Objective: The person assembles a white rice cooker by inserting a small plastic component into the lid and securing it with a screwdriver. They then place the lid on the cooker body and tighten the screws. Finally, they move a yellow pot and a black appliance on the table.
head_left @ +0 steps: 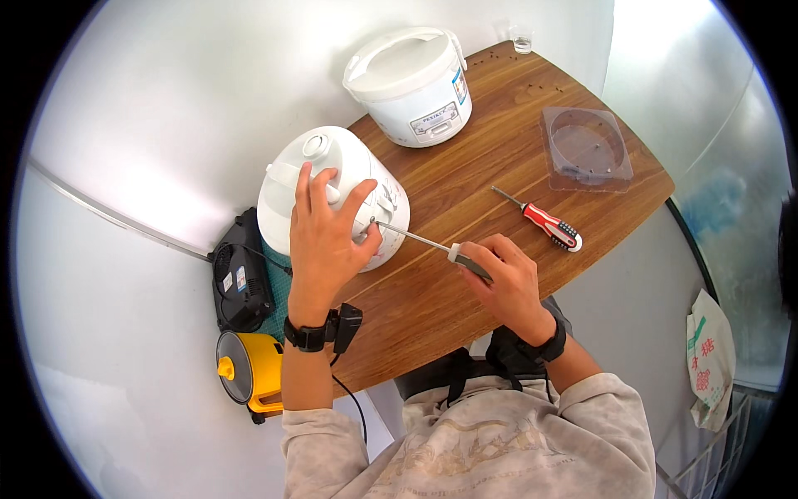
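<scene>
A white rice cooker (391, 195) stands at the table's left side, with a round vent on its lid. My left hand (320, 224) lies over its lid and front, fingers spread, thumb and forefinger on either side of a small spot on the front. At that spot rests the tip of a screwdriver (420, 239) with a long metal shaft and a pale and dark handle. My right hand (507, 279) is closed round that handle. Whether a screw sits under the tip is too small to tell. Off to the right lies a red, white and black screwdriver (550, 226).
Another white rice cooker (416, 91) stands farther back on the wooden table (490, 158). A clear plastic tray (588, 150) with small bits and a small clear cup (522, 40) are at the right. Beside the table's left edge are a black appliance (241, 279) and a yellow pot (264, 366).
</scene>
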{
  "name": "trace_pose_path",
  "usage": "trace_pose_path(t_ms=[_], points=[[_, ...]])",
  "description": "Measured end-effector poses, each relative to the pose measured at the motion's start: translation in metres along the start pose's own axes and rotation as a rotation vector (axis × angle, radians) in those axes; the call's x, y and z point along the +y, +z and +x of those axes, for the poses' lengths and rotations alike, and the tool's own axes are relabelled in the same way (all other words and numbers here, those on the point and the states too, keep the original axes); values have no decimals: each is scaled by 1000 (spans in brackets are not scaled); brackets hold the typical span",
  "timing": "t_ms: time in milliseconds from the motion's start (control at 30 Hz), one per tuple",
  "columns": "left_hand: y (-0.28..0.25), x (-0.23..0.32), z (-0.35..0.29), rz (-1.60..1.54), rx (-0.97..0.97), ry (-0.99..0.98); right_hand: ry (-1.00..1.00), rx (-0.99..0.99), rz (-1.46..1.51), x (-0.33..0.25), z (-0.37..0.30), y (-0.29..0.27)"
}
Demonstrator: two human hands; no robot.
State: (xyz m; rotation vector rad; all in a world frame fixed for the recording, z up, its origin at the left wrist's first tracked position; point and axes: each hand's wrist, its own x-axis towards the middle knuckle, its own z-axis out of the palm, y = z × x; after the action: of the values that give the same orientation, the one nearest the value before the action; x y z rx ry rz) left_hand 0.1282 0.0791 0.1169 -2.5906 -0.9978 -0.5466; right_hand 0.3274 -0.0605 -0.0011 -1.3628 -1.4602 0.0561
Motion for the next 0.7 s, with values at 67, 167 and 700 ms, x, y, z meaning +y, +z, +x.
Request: trace_pose_path(t_ms=[67, 167, 700], points=[[0, 0, 0, 4, 1, 4, 0, -2, 5, 0, 0, 0], [0, 0, 1, 6, 3, 11, -18, -1, -3, 2, 1, -1], [0, 1, 0, -3, 4, -5, -61, 30, -40, 3, 9, -1]])
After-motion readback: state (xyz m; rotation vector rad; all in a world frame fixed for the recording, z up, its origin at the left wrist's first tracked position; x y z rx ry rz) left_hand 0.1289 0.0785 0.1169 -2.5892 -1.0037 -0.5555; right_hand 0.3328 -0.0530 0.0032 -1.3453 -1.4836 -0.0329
